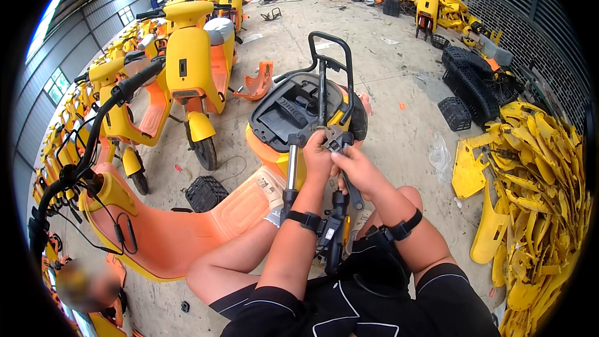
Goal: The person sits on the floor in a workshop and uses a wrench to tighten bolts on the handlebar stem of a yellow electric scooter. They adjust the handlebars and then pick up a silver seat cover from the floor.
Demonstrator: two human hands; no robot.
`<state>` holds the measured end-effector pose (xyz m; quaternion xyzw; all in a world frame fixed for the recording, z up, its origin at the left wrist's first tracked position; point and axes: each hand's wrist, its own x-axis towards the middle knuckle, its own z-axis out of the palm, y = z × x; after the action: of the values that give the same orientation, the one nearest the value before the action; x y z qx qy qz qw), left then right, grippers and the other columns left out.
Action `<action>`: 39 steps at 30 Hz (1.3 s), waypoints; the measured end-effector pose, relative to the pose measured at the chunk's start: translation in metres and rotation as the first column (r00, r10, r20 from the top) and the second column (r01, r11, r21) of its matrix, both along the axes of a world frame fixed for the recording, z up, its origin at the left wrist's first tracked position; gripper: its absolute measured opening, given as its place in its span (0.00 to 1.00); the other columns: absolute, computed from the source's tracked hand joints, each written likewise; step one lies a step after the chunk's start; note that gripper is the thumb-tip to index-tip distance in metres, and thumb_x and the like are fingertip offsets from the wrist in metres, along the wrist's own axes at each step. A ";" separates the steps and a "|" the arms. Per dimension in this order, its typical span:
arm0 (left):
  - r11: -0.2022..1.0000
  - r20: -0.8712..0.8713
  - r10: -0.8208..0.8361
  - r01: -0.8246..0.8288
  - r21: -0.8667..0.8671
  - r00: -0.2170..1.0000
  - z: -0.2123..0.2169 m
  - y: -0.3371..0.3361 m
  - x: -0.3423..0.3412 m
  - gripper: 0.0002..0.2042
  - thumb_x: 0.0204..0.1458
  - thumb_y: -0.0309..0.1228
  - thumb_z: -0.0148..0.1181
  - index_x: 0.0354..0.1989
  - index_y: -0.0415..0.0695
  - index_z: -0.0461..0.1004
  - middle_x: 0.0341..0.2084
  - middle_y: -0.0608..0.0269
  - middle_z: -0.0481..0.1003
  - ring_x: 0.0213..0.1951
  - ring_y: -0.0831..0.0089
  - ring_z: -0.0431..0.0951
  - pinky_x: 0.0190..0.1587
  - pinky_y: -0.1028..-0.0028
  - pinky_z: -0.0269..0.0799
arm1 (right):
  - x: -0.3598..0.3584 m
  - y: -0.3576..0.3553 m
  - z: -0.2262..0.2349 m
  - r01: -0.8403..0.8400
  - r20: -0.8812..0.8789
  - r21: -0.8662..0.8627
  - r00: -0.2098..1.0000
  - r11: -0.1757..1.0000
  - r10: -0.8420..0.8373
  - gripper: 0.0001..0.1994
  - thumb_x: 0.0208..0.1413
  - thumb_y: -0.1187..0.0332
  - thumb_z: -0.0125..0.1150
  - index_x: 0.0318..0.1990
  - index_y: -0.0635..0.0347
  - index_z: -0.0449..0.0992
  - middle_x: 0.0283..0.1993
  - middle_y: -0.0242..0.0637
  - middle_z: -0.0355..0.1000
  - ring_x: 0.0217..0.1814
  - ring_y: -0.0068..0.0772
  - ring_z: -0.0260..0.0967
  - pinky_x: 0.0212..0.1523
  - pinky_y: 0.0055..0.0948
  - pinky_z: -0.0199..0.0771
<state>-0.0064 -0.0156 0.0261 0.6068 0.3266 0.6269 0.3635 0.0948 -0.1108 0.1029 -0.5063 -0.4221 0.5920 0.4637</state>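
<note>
Right hand (362, 171) grips wrench (355, 193); left hand (317, 157) curls by its head, hold unclear; black rack (349, 65) at twelve o'clock. Fastening work appears underway; next needs firm seating.

Wrench (354, 193): smooth metal. Silver tube (292, 168): glossy metal. Panels (530, 181) near right floor (399, 140) edge: plastic. Floor: matt concrete.

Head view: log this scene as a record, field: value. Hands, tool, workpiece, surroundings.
left_hand: left hand at the top of the fork, by the wrench head; exact grip unclear
right_hand: right hand closed around the wrench
tool: adjustable wrench
workpiece: black-and-silver fork
ahead: scooter body with open storage tub
left_side: yellow scooters
right_side: pile of yellow panels, black crate
</note>
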 end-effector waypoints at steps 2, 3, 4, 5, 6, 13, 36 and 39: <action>0.999 -0.039 0.033 -0.032 0.031 0.999 -0.001 0.001 0.002 0.13 0.46 0.16 0.62 0.42 0.36 0.80 0.35 0.63 0.78 0.38 0.75 0.78 0.43 0.74 0.73 | 0.001 0.006 0.010 0.000 0.020 -0.071 1.000 0.997 0.002 0.12 0.71 0.61 0.49 0.39 0.61 0.65 0.29 0.33 0.69 0.18 0.24 0.66 0.15 0.28 0.68; 0.998 -0.072 0.058 -0.056 0.026 0.996 -0.002 0.002 0.004 0.14 0.45 0.16 0.62 0.42 0.36 0.80 0.35 0.62 0.78 0.38 0.74 0.78 0.43 0.74 0.73 | 0.001 0.007 0.014 0.003 -0.007 -0.069 1.000 0.998 -0.004 0.13 0.71 0.60 0.49 0.38 0.61 0.65 0.29 0.33 0.68 0.18 0.25 0.66 0.14 0.29 0.67; 0.997 -0.092 0.072 -0.068 0.038 0.993 -0.002 0.003 0.005 0.14 0.44 0.16 0.62 0.42 0.36 0.79 0.34 0.61 0.78 0.38 0.73 0.78 0.43 0.73 0.73 | 0.002 0.008 0.018 0.003 0.014 -0.123 1.000 0.992 -0.002 0.12 0.72 0.59 0.48 0.38 0.58 0.65 0.28 0.31 0.68 0.19 0.22 0.66 0.16 0.27 0.69; 0.995 -0.112 0.087 -0.082 0.051 0.990 -0.003 0.004 0.006 0.14 0.43 0.16 0.62 0.41 0.35 0.79 0.34 0.61 0.78 0.37 0.72 0.78 0.43 0.73 0.73 | 0.003 0.008 0.022 0.014 -0.002 -0.138 1.000 0.990 -0.015 0.11 0.71 0.60 0.48 0.38 0.58 0.65 0.28 0.30 0.67 0.19 0.22 0.66 0.17 0.27 0.68; 0.995 -0.104 0.080 -0.073 0.069 0.991 -0.004 0.005 0.008 0.15 0.41 0.16 0.61 0.41 0.35 0.79 0.34 0.59 0.78 0.37 0.69 0.78 0.43 0.72 0.73 | 0.005 0.008 0.026 0.022 -0.039 -0.163 0.999 0.986 -0.029 0.11 0.71 0.62 0.48 0.38 0.58 0.66 0.27 0.30 0.67 0.20 0.22 0.65 0.17 0.28 0.67; 0.994 -0.092 0.103 -0.106 -0.029 0.990 -0.009 0.006 0.012 0.13 0.41 0.16 0.57 0.38 0.35 0.77 0.34 0.49 0.78 0.38 0.53 0.80 0.44 0.66 0.74 | 0.020 0.021 0.051 -0.006 0.019 -0.280 1.000 0.960 0.011 0.10 0.67 0.68 0.49 0.32 0.59 0.70 0.28 0.31 0.68 0.21 0.23 0.64 0.17 0.28 0.64; 0.989 -0.027 0.110 -0.107 0.099 0.994 -0.003 -0.001 0.004 0.11 0.43 0.14 0.59 0.36 0.36 0.78 0.35 0.60 0.79 0.39 0.69 0.78 0.45 0.73 0.72 | -0.011 0.009 -0.018 0.198 0.173 0.159 0.959 0.967 -0.224 0.13 0.73 0.63 0.45 0.35 0.59 0.67 0.18 0.28 0.63 0.09 0.22 0.57 0.09 0.26 0.58; 0.989 -0.042 0.122 -0.118 0.089 0.992 -0.006 -0.001 0.003 0.12 0.44 0.14 0.59 0.38 0.37 0.78 0.35 0.60 0.79 0.40 0.69 0.78 0.47 0.73 0.72 | -0.013 0.010 -0.012 0.197 0.221 0.121 0.950 0.973 -0.220 0.16 0.71 0.60 0.47 0.35 0.63 0.68 0.20 0.35 0.66 0.11 0.32 0.63 0.11 0.34 0.63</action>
<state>-0.0030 -0.0164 0.0198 0.6158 0.3437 0.6466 0.2909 0.0821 -0.1007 0.0906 -0.5911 -0.4459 0.4548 0.4950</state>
